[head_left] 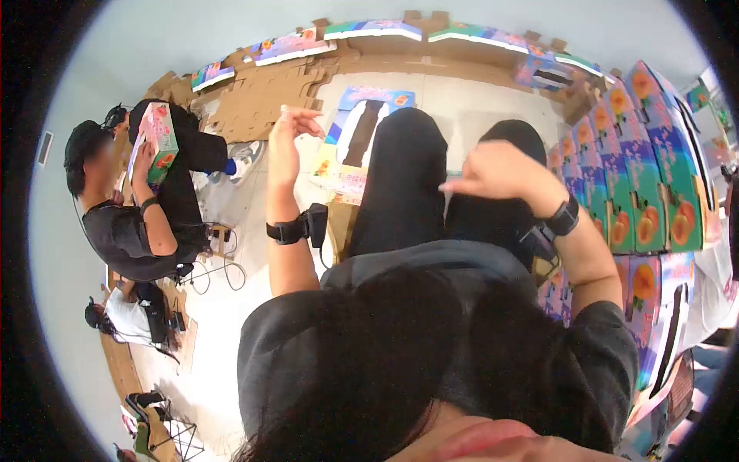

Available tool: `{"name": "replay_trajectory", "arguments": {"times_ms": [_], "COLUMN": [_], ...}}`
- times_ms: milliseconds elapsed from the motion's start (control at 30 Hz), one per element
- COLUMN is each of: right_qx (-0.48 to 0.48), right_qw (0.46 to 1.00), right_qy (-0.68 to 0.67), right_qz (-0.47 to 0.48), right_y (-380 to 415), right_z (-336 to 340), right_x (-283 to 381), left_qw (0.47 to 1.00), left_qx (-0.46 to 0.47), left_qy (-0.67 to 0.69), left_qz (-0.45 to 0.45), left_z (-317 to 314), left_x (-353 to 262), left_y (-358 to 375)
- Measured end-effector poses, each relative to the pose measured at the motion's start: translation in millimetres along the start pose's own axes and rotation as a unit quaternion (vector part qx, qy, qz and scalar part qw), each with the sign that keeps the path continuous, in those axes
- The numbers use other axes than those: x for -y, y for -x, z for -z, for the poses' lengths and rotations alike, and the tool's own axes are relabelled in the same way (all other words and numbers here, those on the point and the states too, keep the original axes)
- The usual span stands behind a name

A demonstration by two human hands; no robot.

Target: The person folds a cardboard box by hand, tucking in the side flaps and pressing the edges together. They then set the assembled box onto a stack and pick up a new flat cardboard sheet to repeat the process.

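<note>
My left hand [296,127] is raised beside a colorful printed box [358,138], its fingers apart and nothing held. That box lies in front of my left knee and has a dark opening with white edges on top. Over my right thigh is my right hand [496,171], fingers curled with the thumb pointing left; whether anything is inside it cannot be made out. Both wrists wear black straps with small devices.
Stacked printed boxes [647,177] rise at my right. Flat cardboard [262,100] lies at the front left, with more printed boxes [373,29] along the wall. A co-worker [115,223] sits at my left holding a box [159,142]. Cables [223,266] trail on the floor.
</note>
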State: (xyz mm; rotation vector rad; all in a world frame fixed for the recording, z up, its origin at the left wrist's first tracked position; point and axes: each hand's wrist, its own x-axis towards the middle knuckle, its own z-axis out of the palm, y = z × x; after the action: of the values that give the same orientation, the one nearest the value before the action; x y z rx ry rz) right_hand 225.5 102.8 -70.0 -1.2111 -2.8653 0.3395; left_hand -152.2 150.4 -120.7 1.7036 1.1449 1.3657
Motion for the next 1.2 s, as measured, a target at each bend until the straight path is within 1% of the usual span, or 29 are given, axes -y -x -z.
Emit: {"name": "replay_trajectory", "arguments": {"times_ms": [33,67,167,200,233,300,333,433,467,567,667,800,900,1000,1167,1200], "right_qx": [0.071,0.103,0.180,0.163,0.160,0.152,0.132,0.139,0.168,0.138,0.120,0.119,0.120,0.119,0.121,0.110], "right_qw": [0.996,0.990,0.964,0.969,0.972,0.974,0.976,0.972,0.968,0.966,0.967,0.965,0.964,0.962,0.964,0.964], "right_qy": [-0.054,-0.090,-0.192,-0.185,-0.170,-0.166,-0.175,-0.188,-0.186,-0.218,-0.225,-0.233,-0.237,-0.244,-0.238,-0.240], "right_qz": [-0.029,-0.034,-0.037,-0.032,-0.033,-0.009,-0.001,-0.020,-0.026,-0.016,-0.009,-0.003,-0.004,0.004,0.015,0.019], "right_y": [-1.9,-3.5,-6.4,-7.0,-10.0,-14.8,-17.1,-18.4,-20.1,-19.2,-17.3,-15.7,-16.7,-17.6,-18.9,-18.6], "right_z": [-2.3,-13.9,-54.5,-69.5,-84.4,-89.0,-98.9,-102.9,-94.4,-95.1,-92.3,-87.2,-87.7,-89.1,-89.8,-91.6], "right_x": [4.4,1.7,-10.2,-13.5,-15.5,-11.4,-12.4,-15.5,-15.4,-20.9,-20.8,-19.3,-19.0,-19.2,-17.5,-17.9], "left_qw": [1.000,0.999,0.976,0.952,0.938,0.899,0.893,0.907,0.898,0.888,0.856,0.815,0.788,0.772,0.767,0.767], "left_qx": [0.015,0.043,0.153,0.225,0.271,0.363,0.369,0.337,0.364,0.332,0.356,0.346,0.333,0.317,0.295,0.292], "left_qy": [-0.013,-0.014,-0.072,-0.085,-0.075,-0.054,-0.008,-0.049,-0.070,-0.202,-0.186,-0.224,-0.233,-0.232,-0.232,-0.236], "left_qz": [0.004,0.019,0.137,0.187,0.204,0.238,0.257,0.248,0.238,0.246,0.325,0.407,0.463,0.499,0.520,0.520], "left_z": [3.2,1.8,-5.8,-3.6,-3.1,-11.9,-15.3,-38.6,-41.4,-67.6,-88.6,-105.8,-109.7,-108.6,-105.9,-105.8], "left_x": [14.0,16.5,55.4,70.9,86.2,88.3,90.4,89.3,105.8,191.6,257.6,308.6,329.5,337.3,335.5,334.7], "left_y": [-4.3,-5.6,-15.8,-20.7,-25.8,-36.9,-47.4,-75.6,-83.4,-87.6,-86.8,-56.2,-28.8,-11.6,-7.4,-9.2]}}
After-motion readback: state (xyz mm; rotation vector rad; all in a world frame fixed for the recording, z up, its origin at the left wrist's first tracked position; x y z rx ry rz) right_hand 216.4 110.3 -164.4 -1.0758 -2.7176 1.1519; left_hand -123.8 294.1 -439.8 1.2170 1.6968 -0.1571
